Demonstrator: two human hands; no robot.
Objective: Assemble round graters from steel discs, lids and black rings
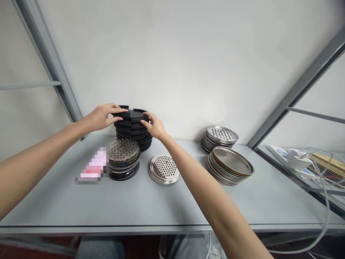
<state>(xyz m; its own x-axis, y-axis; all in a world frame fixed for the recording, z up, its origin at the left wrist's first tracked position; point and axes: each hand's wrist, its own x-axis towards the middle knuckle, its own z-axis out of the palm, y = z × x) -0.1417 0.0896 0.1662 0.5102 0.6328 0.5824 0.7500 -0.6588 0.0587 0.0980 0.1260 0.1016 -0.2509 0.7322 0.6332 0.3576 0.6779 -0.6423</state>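
Observation:
A tall stack of black round discs (132,127) stands at the back of the grey shelf (151,205), against the white wall. My left hand (104,116) reaches in from the left, its fingers closed over the left edge of the top black disc (134,114). From the right, my right hand (154,125) grips the same disc's right edge with thumb and fingers. In front of the black stack sits a lower pile topped by a perforated metal plate (123,151).
A single perforated metal disc (164,168) lies on the shelf in the middle. Two piles of metal plates (219,138) (231,164) stand at right. A pixelated pink patch (93,167) lies at left. Cables and papers (309,163) fill a neighbouring shelf at right.

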